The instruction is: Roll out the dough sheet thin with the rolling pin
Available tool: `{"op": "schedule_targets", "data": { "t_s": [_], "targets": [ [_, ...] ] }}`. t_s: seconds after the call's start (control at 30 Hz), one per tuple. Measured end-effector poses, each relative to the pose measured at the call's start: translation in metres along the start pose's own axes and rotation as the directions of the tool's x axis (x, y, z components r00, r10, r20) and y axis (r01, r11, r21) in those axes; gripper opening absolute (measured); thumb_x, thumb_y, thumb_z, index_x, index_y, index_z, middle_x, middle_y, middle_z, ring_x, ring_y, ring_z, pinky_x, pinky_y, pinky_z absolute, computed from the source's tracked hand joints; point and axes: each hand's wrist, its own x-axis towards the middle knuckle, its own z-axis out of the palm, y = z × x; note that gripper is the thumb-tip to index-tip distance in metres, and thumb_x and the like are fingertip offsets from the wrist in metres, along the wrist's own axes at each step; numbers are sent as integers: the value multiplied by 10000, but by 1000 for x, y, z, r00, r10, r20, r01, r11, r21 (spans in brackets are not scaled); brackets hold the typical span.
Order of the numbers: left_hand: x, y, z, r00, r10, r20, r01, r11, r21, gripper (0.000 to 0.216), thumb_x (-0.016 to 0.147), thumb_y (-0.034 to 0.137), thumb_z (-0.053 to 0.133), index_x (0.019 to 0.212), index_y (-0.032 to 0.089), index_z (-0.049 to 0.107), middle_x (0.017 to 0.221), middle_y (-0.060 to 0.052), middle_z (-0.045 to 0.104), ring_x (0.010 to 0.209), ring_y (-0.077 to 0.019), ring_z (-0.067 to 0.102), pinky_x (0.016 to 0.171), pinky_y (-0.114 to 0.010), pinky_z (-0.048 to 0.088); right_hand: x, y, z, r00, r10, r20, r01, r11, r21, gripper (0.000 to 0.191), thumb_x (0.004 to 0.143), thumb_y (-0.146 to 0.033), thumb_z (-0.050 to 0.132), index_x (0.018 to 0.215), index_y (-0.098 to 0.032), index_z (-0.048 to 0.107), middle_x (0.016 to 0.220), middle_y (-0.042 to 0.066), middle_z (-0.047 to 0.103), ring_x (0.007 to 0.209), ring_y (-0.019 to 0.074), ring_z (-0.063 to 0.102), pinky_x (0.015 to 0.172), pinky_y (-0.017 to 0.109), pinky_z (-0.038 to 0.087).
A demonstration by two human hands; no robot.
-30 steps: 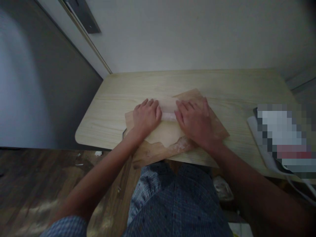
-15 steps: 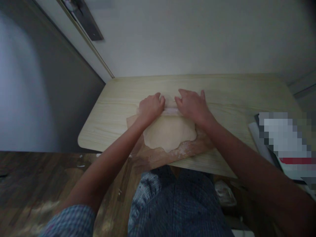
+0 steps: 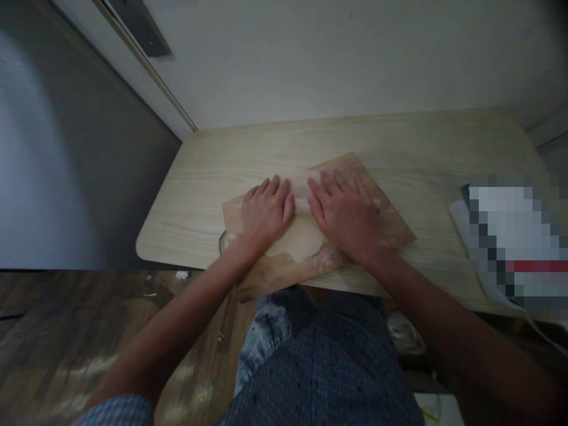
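Observation:
A pale rolling pin (image 3: pixel 302 205) lies crosswise on a flattened sheet of dough (image 3: pixel 304 234); only its short middle part shows between my hands. My left hand (image 3: pixel 268 207) rests palm down over the pin's left part, fingers stretched forward. Over the right part lies my right hand (image 3: pixel 344 207), flat with the fingers spread. Neither hand is wrapped around the pin. Beneath the dough is a brown wooden board (image 3: pixel 390 219), dusted with flour near its front edge. The dough has an uneven front edge and reaches forward past the pin.
The board sits on a light wood table (image 3: pixel 444 177) against a white wall. A metal loop (image 3: pixel 220 242) sticks out at the board's left. On the right stands a blurred, pixelated object (image 3: pixel 510 236) with a white cable. Small white scraps (image 3: pixel 181 274) lie on the floor.
My fingers, curled around the rolling pin before, now lie stretched out flat over it. The board appears turned, with its right corner showing farther back. The camera view has shifted slightly.

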Motion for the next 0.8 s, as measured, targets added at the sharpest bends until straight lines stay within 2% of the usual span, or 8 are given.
{"op": "schedule_targets", "data": {
  "t_s": [0.23,0.37,0.47,0.57,0.63,0.8],
  "targets": [
    [44,-3,4,990,-132,54,133,991,-1,471,932,363,174,1144,205,564,1135,-82,628,977,-226,597,811,-329,426,47,12,4,998,61,17,-62,998,24,449,915,-279,219,1253,-155,488,1295,115,517,1206,263,426,1005,489,232],
    [67,-4,4,977,-190,102,190,982,11,509,923,406,169,1021,194,621,994,-102,670,897,-242,619,748,-334,439,70,20,5,991,114,64,-118,991,58,417,889,-262,261,1162,-133,548,1159,143,598,1072,264,519,951,496,279],
    [73,-5,4,967,-229,108,227,973,29,511,917,414,179,989,189,633,967,-111,675,870,-243,624,723,-334,441,75,22,4,987,143,78,-148,986,73,399,864,-263,293,1081,-120,596,1045,150,642,966,263,570,895,468,334],
    [66,-3,5,967,-233,100,229,972,43,522,920,402,159,991,194,632,950,-105,679,857,-235,628,721,-330,443,68,18,2,990,127,61,-131,989,66,392,856,-248,294,1038,-117,615,1022,152,648,952,263,576,868,438,358],
    [53,0,4,978,-187,88,184,982,40,517,926,375,150,1014,191,624,975,-101,677,893,-230,621,759,-335,439,56,13,0,994,102,44,-104,993,47,405,872,-244,263,1023,-120,618,1046,150,642,987,266,562,876,432,355],
    [14,6,-1,999,-33,15,32,999,20,452,929,323,205,1212,182,527,1274,-93,540,1212,-250,439,954,-376,348,16,1,-4,999,32,21,-33,999,34,448,920,-272,199,1146,-133,560,1237,142,556,1154,265,471,970,453,289]
  ]
}}
